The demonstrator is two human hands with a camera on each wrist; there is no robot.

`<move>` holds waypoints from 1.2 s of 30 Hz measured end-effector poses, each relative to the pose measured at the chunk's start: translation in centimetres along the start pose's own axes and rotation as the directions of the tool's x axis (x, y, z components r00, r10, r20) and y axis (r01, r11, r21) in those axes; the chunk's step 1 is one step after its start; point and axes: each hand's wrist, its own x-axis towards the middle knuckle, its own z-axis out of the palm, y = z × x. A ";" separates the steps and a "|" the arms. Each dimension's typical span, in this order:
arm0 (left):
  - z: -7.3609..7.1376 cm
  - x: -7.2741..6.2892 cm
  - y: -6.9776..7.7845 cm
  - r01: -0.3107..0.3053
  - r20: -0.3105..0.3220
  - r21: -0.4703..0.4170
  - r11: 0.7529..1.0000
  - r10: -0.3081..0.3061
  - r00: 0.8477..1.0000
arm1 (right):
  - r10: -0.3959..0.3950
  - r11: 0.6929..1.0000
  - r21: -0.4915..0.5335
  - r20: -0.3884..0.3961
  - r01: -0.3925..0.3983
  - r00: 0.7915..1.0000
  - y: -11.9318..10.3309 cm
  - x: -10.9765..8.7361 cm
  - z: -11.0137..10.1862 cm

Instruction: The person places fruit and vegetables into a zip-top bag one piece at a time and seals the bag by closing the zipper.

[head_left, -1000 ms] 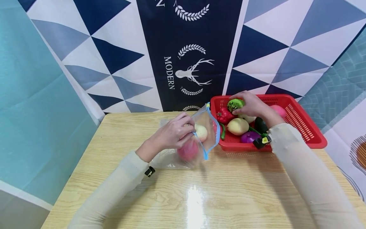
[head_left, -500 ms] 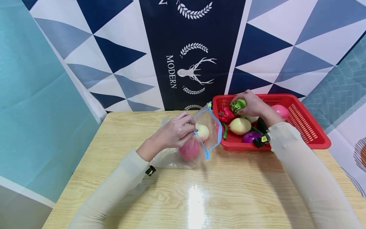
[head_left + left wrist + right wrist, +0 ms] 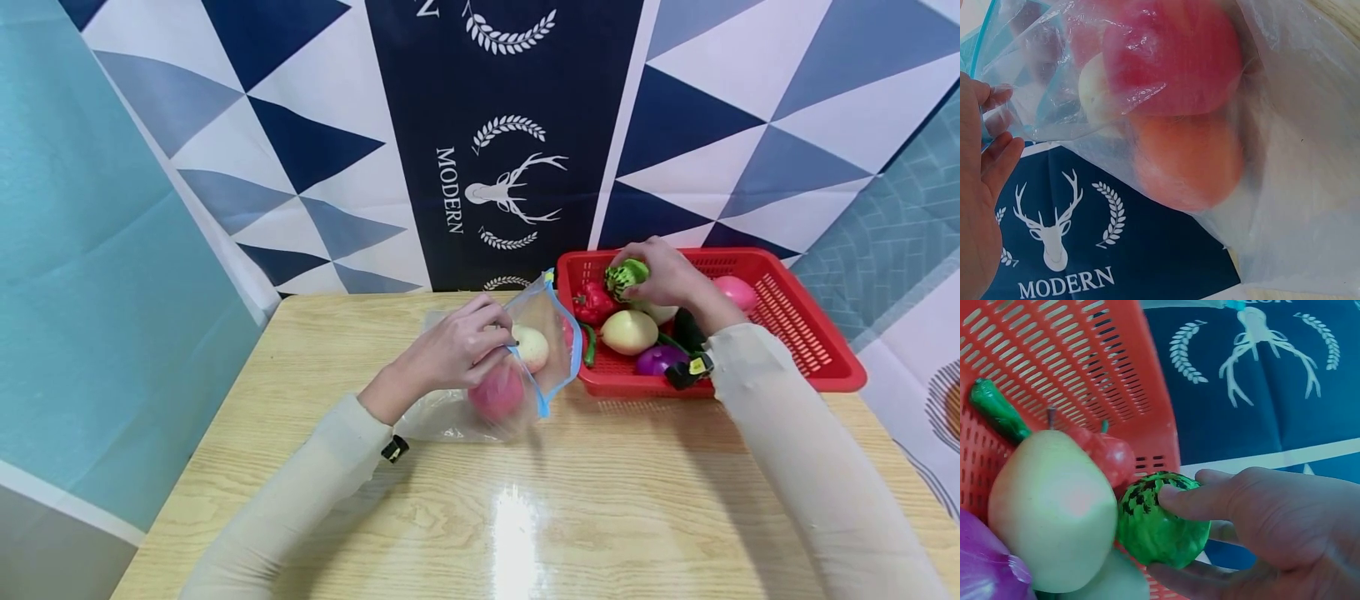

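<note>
My left hand [image 3: 467, 343] pinches the blue-edged rim of a clear zip bag [image 3: 446, 423] on the table. Through its plastic show a pink-red round fruit [image 3: 1175, 56], an orange round fruit [image 3: 1188, 162] and a pale round one [image 3: 531, 348]. The bag's mouth gapes toward a red basket [image 3: 828, 375]. Over the basket's back left corner, my right hand [image 3: 663, 275] holds a round green vegetable with black markings [image 3: 1163, 528], thumb on top and fingers around its far side. Beside it sit a red bell pepper [image 3: 595, 304] and a pale yellow pear-shaped fruit [image 3: 1054, 512].
Also in the basket are a green chili [image 3: 588, 343], a purple onion-like vegetable [image 3: 660, 360], a dark green vegetable [image 3: 687, 330] and a pink fruit [image 3: 737, 293]. The basket stands at the table's back right, its left wall close to the bag's mouth. A patterned cloth [image 3: 315, 167] hangs behind.
The right hand has shifted only slightly with the green vegetable over the basket. The left hand keeps its grip on the bag's rim. The whole view has moved a little.
</note>
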 end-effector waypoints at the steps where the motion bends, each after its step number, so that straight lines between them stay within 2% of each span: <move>1: 0.0 0.0 0.0 0.001 0.001 0.000 1.000 -0.001 1.000 | -0.005 1.000 0.005 -0.005 0.005 1.000 -0.1 -0.1 -0.1; 10: 0.2 -0.2 0.1 0.004 -0.006 0.010 1.000 -0.004 1.000 | -0.037 0.999 0.025 -0.008 0.037 0.999 -0.3 -0.8 -0.5; 16: 0.4 0.0 0.1 -0.002 -0.015 0.001 1.000 0.002 1.000 | -0.070 0.996 0.046 -0.022 0.071 0.997 -1.0 -2.0 -0.4; 24: 0.3 0.1 0.1 -0.002 -0.013 -0.002 1.000 0.002 1.000 | -0.152 0.988 0.037 -0.035 0.153 0.988 -3.6 -4.6 -0.1; 33: 0.3 0.0 0.0 0.011 -0.006 -0.009 1.000 -0.011 1.000 | -0.199 0.972 0.109 -0.093 0.208 0.976 -6.6 -6.8 -0.3; 36: 0.3 -0.1 0.0 0.011 -0.006 -0.011 1.000 -0.011 1.000 | -0.240 0.959 0.132 -0.103 0.252 0.965 -7.5 -7.5 -0.4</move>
